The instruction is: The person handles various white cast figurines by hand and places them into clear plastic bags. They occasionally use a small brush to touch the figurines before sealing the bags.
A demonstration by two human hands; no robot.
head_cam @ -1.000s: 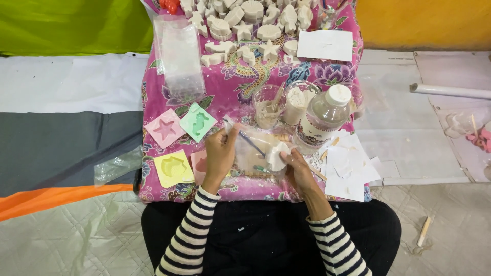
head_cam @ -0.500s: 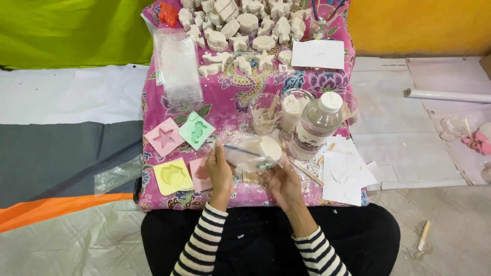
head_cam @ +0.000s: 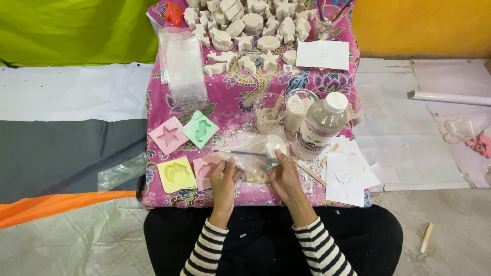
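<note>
Left hand [head_cam: 223,179] over pink-clothed table [head_cam: 240,102], fingers pinched on thin blue-handled brush [head_cam: 240,152], brush lying level toward right. Right hand [head_cam: 283,174] fingers clamped on small white plaster cast [head_cam: 274,145], just before clear plastic bottle [head_cam: 319,125]. Pink heart mould [head_cam: 205,167] touching left hand; yellow mould [head_cam: 176,174], star mould [head_cam: 168,135], green seahorse mould [head_cam: 200,129] beside.

Both striped-sleeved forearms reached forward, the left hand [head_cam: 223,177] and right hand [head_cam: 283,174] raised side by side, fingers curled, palms turned inward.
</note>
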